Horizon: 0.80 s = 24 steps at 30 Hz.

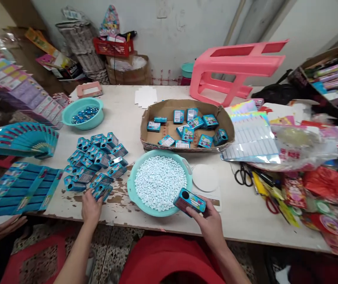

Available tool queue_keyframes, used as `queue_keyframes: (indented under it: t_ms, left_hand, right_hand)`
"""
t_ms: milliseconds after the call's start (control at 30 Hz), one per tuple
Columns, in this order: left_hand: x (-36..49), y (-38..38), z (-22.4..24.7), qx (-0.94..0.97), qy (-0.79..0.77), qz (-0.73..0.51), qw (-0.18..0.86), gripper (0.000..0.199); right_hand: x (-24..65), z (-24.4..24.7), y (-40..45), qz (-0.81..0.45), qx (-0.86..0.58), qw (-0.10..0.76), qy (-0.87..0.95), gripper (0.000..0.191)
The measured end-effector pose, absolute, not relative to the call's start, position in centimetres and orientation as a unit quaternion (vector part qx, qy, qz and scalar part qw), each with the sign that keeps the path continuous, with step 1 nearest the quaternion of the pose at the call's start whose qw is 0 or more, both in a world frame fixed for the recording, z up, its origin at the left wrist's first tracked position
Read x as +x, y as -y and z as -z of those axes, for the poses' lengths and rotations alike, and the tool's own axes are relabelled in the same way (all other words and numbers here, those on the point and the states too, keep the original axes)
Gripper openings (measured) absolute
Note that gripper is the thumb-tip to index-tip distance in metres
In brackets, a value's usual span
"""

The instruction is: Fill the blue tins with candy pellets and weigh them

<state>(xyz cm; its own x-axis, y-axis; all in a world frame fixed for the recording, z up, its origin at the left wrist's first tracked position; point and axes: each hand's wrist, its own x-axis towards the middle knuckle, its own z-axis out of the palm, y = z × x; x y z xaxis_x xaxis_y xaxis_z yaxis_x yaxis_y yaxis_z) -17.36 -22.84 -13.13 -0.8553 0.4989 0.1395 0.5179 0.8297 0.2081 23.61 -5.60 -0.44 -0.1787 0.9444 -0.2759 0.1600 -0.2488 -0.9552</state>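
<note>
Head view shows the right hand (pixel 212 227) closed on a small blue box (pixel 198 203), thumb along the near side, over the near right rim of a turquoise basin (pixel 130 193) full of white pellets (pixel 160 181). The box lies on its side, its round dark opening at the end away from the palm. A light but firm grip on the sides should suit it, since thin card would probably dent under a hard squeeze; keeping fingers off the opening leaves it unblocked.

The left hand (pixel 91 209) reaches to the near edge of a cluster of blue boxes (pixel 93 157), fingertips at the nearest ones; whether it grips one cannot be told. These sit close together, so lifting one straight up would disturb its neighbours least.

Just behind the basin, a cardboard tray (pixel 157 146) holds more such boxes; its wall and the basin's rim could catch a low wrist. Farther left on the counter (pixel 240 221) stands a bowl (pixel 89 123) of shiny blue pieces. Scissors (pixel 243 176) lie right of the basin, beside a crowded heap of packets. A co-worker's hand (pixel 3 232) is at the far left, near flat blue packaging (pixel 17 189).
</note>
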Motion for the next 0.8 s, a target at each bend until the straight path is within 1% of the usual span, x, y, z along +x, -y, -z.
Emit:
queue_keyframes:
  t_ms: [67,133,167,200,233,300,367,433,567,667,800]
  left_hand:
    - [-16.3,22.7,12.2,-0.285,0.943,0.143,0.098,0.051]
    - [-13.9,22.0,10.7,-0.321,0.914,0.192,0.155,0.05]
    - [-12.1,21.4,9.8,-0.341,0.898,0.224,0.165,0.05]
    - [-10.1,20.5,9.0,-0.359,0.881,0.26,0.163,0.049]
    - [-7.9,19.3,8.4,-0.377,0.868,0.292,0.14,0.048]
    - [-3.5,16.3,8.0,-0.428,0.838,0.333,0.065,0.044]
    - [-0.1,13.1,8.6,-0.47,0.824,0.318,-0.015,0.048]
    - [1.8,10.3,10.0,-0.426,0.855,0.292,-0.049,0.053]
    - [2.1,6.6,12.5,-0.303,0.92,0.244,-0.042,0.056]
    - [1.4,5.4,13.3,-0.269,0.937,0.218,-0.037,0.053]
    - [0.8,4.5,13.5,-0.268,0.936,0.223,-0.054,0.048]
  right_hand:
    - [23.9,0.5,5.2,-0.587,-0.53,0.341,0.509,0.046]
    - [24.9,0.8,4.6,-0.604,-0.522,0.346,0.493,0.045]
    - [25.6,1.0,4.2,-0.616,-0.517,0.357,0.476,0.045]
    - [26.5,1.2,3.8,-0.63,-0.509,0.373,0.452,0.045]
    - [27.4,1.4,3.3,-0.647,-0.5,0.392,0.421,0.044]
    - [29.1,1.7,2.2,-0.678,-0.485,0.424,0.352,0.041]
    - [30.7,1.9,1.3,-0.702,-0.481,0.436,0.292,0.038]
    - [32.2,2.1,0.6,-0.715,-0.485,0.435,0.254,0.037]
    - [34.5,3.0,0.7,-0.716,-0.516,0.416,0.218,0.039]
    - [35.6,4.2,1.4,-0.712,-0.547,0.391,0.203,0.042]
    - [35.4,5.2,1.7,-0.708,-0.571,0.363,0.204,0.049]
